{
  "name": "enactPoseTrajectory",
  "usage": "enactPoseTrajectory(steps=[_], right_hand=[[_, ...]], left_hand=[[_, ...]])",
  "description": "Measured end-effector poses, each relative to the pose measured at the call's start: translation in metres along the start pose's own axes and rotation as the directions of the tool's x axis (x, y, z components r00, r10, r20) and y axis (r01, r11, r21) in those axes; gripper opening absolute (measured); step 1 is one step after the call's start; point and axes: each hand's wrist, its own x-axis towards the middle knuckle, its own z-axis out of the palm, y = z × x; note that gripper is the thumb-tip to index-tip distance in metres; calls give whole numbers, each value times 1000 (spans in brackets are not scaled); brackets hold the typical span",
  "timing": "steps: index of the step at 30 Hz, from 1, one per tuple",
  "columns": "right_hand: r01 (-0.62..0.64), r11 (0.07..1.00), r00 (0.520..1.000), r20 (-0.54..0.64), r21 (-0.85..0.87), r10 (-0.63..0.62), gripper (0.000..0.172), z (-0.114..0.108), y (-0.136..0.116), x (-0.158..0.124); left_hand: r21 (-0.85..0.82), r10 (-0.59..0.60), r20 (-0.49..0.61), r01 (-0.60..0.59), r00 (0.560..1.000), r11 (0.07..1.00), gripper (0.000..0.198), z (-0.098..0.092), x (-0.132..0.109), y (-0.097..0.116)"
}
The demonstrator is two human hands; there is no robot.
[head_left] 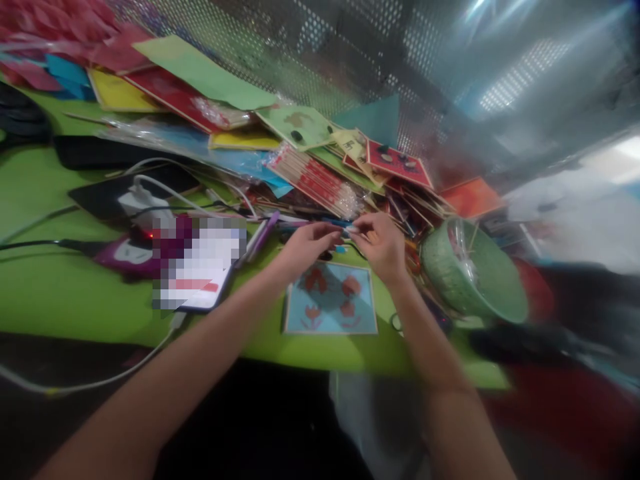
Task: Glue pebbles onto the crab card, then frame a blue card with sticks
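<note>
Above the far edge of a light-blue card (327, 300), my left hand (311, 245) and my right hand (383, 245) come together, fingertips almost touching. Both are closed in a pinch. Between them shows a small pale object (347, 230), too small and blurred to name. The card lies flat on the green tabletop (270, 343) and bears orange-red flower shapes with pinkish leaves. Beyond the hands lies a clear packet of red and pale sticks (315, 177). A purple pen-like item (263, 237) rests left of my left hand.
To the left a lit phone (207, 267), partly pixelated, sits by a purple power strip (133, 257) with white cables. A green bowl (435, 267) stands at the right. Coloured cards, among them a red card (397, 163), are heaped at the back against perforated metal.
</note>
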Motion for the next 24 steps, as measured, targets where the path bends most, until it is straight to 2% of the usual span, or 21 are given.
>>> enactPoseTrajectory(steps=[2, 4, 8, 11, 13, 17, 24], right_hand=[[110, 993, 994, -15, -37, -110, 10, 5, -11, 4], [160, 986, 986, -33, -46, -161, 11, 10, -19, 5], [124, 990, 991, -61, 65, -120, 13, 13, -23, 1], [44, 971, 996, -80, 235, -26, 15, 12, -19, -5], [-22, 958, 997, -64, 288, 42, 17, 11, -16, -7], [-65, 980, 997, -23, 186, 71, 23, 8, -12, -7], [46, 998, 999, -25, -30, -47, 12, 7, -10, -9]], left_hand=[[-173, -61, 20, 63, 998, 983, 27, 0, 0, 0], [-296, -90, 1, 87, 996, 951, 29, 0, 0, 1], [-420, -109, -57, 75, 992, 905, 35, 0, 0, 4], [-419, -107, -79, 65, 991, 906, 36, 0, 0, 4], [-381, -93, -79, 57, 992, 923, 35, 0, 0, 3], [-303, -55, -67, 32, 996, 952, 32, 1, 0, 0], [-254, -41, -34, 31, 999, 967, 39, 1, -1, -2]])
